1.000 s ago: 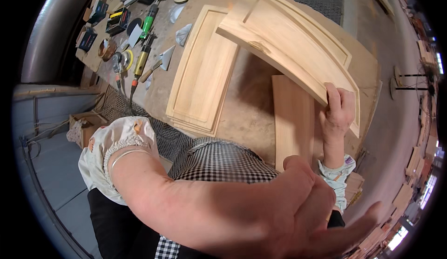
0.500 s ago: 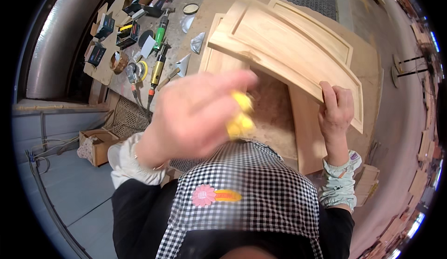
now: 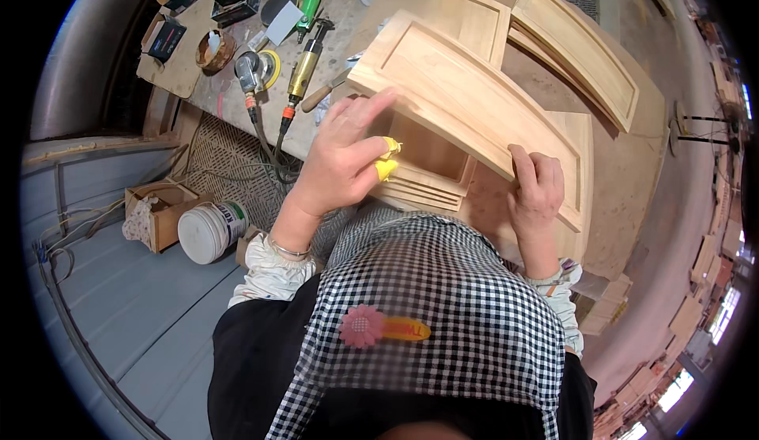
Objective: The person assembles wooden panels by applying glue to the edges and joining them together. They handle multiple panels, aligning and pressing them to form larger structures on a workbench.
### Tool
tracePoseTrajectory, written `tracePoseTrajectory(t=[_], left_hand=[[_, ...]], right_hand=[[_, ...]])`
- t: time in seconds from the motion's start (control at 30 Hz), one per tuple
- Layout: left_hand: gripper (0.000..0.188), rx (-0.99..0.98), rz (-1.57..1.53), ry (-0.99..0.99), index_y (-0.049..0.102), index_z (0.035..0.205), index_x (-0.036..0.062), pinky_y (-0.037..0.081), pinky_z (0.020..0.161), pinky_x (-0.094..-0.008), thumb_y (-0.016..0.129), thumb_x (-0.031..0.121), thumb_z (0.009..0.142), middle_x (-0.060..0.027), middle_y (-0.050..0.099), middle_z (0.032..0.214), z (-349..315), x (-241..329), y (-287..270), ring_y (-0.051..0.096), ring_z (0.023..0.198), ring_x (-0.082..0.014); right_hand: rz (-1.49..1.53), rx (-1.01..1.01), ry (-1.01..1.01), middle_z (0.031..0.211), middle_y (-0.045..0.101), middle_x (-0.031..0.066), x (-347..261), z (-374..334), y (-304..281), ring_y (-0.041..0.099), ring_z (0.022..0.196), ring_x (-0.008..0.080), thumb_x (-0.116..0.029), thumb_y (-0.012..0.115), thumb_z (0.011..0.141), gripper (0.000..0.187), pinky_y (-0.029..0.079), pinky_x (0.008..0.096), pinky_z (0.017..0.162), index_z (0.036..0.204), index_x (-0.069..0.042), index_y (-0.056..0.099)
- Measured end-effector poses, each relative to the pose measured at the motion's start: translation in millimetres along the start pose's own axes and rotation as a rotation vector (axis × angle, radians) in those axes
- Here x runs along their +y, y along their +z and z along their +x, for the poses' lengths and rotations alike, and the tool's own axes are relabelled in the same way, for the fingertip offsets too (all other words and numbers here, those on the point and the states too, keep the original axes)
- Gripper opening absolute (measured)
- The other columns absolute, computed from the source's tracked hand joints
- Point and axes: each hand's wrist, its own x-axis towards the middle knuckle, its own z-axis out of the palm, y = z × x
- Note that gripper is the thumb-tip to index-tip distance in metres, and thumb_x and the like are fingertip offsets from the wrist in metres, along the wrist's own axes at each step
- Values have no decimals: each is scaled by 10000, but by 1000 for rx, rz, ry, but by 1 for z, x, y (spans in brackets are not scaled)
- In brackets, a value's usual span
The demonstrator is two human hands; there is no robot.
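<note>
A pale wooden panel (image 3: 466, 84) with a recessed centre and one curved long edge is held tilted above the bench. My right hand (image 3: 536, 191) grips its near edge toward the right end, fingers on top. My left hand (image 3: 336, 163) is at the panel's left end, its fingers apart and one stretched toward the near edge; whether it touches the wood I cannot tell. Yellow wrapping (image 3: 387, 159) covers two of its fingertips. Below the held panel lies a stack of framed wooden panels (image 3: 419, 191), partly hidden by it.
More wooden panels (image 3: 581, 49) lie on the far side of the bench. At the left are a disc sander (image 3: 251, 72), a yellow air tool (image 3: 307, 68), a green air tool (image 3: 314, 1) and small boxes (image 3: 164, 38). A white bucket (image 3: 207, 233) stands on the floor beside a wooden box (image 3: 170, 211).
The view has shifted, and the panel appears lower and nearer to me. My left hand, blurred and raised before, has come to the panel's left end. My right hand keeps its grip.
</note>
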Motion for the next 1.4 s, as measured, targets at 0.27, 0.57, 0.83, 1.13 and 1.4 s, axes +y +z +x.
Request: tracePoseTrajectory(t=[0.27,0.57,0.83,1.13,1.4], left_hand=[[151,-5,-77,88,625,735,50,326,1045,-506,713,161,683,-80,545,1382,-11,-16,-29,549,1062,-320],[148,-53,-14,90,548,646,52,425,869,-462,681,103,687,-48,639,1273,-21,-25,-38,582,1097,-313],[31,-38,325,3,602,707,54,427,934,-463,627,70,714,-67,615,1292,-33,-54,-54,567,1124,-266],[213,291,153,-555,632,1004,-27,497,755,-360,561,-38,804,-152,624,954,-70,-97,-35,626,884,-294],[143,50,-90,-350,617,931,-1,464,703,-457,555,40,809,-186,619,813,-49,-52,51,577,771,-393]], right_hand=[[-123,88,-109,802,534,33,-15,17,2,516,681,193,-41,717,712,323,424,323,613,1024,-124,712],[-115,90,-157,777,515,34,-42,41,15,508,677,194,8,709,690,364,426,319,591,1026,-131,720],[-122,65,-113,793,534,18,-59,53,26,513,678,183,-37,730,714,318,433,309,609,1014,-144,720],[-77,45,75,810,536,72,-39,49,17,534,733,247,53,621,657,413,446,366,649,1038,-90,691],[-258,119,47,802,507,64,69,78,7,523,764,253,25,605,681,356,421,370,655,1005,-120,642]])
